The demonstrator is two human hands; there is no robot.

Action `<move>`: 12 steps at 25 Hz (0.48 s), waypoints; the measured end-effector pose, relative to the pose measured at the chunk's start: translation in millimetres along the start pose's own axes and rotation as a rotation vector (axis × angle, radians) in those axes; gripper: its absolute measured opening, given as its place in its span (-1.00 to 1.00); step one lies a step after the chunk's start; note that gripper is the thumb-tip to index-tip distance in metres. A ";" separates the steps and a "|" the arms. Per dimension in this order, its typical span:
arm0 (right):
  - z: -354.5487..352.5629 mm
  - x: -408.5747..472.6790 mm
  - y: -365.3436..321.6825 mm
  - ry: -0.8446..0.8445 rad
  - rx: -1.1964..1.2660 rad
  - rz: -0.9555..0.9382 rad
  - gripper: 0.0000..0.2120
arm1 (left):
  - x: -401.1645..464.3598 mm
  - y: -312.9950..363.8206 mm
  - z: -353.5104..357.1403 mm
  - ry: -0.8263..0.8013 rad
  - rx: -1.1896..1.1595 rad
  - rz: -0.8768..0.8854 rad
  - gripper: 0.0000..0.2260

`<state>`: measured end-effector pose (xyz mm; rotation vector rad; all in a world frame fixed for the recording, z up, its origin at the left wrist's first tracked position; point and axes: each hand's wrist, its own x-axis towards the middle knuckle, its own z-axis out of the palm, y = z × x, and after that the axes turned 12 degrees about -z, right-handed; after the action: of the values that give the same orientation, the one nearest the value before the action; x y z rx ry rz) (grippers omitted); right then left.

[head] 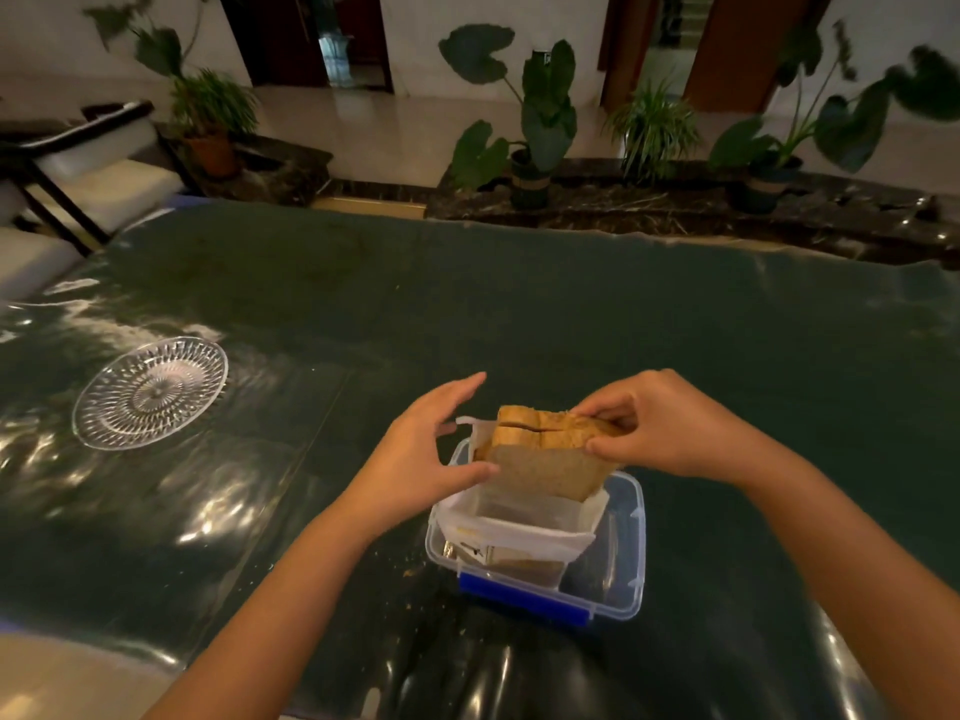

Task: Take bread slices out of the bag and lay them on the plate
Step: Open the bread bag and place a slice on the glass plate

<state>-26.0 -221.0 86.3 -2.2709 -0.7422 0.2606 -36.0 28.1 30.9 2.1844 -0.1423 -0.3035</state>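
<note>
Brown bread slices point(548, 454) stick up out of a white translucent bag point(519, 527), which stands in a clear plastic box point(631, 558) with a blue clip. My right hand point(670, 423) pinches the top right corner of the slices between thumb and fingers. At the bag's left side is my left hand point(426, 449), its thumb against the front slice and its fingers spread apart. A clear cut-glass plate point(150, 392) with nothing on it lies on the table, well to the left.
A dark green glossy cover point(571, 314) is spread over the table, with crumbs near the box. Potted plants point(535, 132) line a dark ledge beyond the far edge. A chair point(88, 163) stands at the back left.
</note>
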 end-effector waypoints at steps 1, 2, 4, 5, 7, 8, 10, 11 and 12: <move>-5.9 1.0 -3.2 -0.006 0.029 -0.017 -0.77 | 3.6 5.2 -1.2 -0.021 0.028 0.039 -0.27; -11.8 2.5 -5.7 -0.012 0.053 -0.035 -0.76 | 7.5 11.1 -1.6 -0.051 0.030 0.074 -0.31; -23.2 7.1 -9.3 -0.010 0.079 -0.067 -0.76 | 15.6 20.1 -0.5 -0.085 -0.045 0.124 -0.50; -28.3 11.0 -9.8 -0.009 0.091 -0.081 -0.76 | 19.2 22.3 -0.7 -0.070 -0.091 0.136 -0.58; -38.7 19.8 -8.2 -0.004 0.119 -0.114 -0.76 | 23.2 27.7 -2.9 -0.022 -0.205 0.116 -0.66; -42.6 24.5 -6.5 0.017 0.152 -0.127 -0.76 | 24.3 30.0 -4.1 -0.001 -0.278 0.099 -0.69; -45.6 31.4 -0.3 0.120 0.286 -0.143 -0.75 | 26.5 31.8 -7.9 0.045 -0.404 0.072 -0.72; -43.2 33.4 4.0 0.188 0.374 -0.146 -0.71 | 27.3 31.2 -10.7 0.072 -0.452 0.065 -0.72; -37.8 34.6 8.1 0.241 0.460 -0.143 -0.66 | 27.5 29.4 -13.6 0.101 -0.489 0.063 -0.73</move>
<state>20.2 -227.4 108.9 -1.7676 -0.6371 0.0756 -5.6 15.5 57.8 1.7025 -0.0700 -0.1693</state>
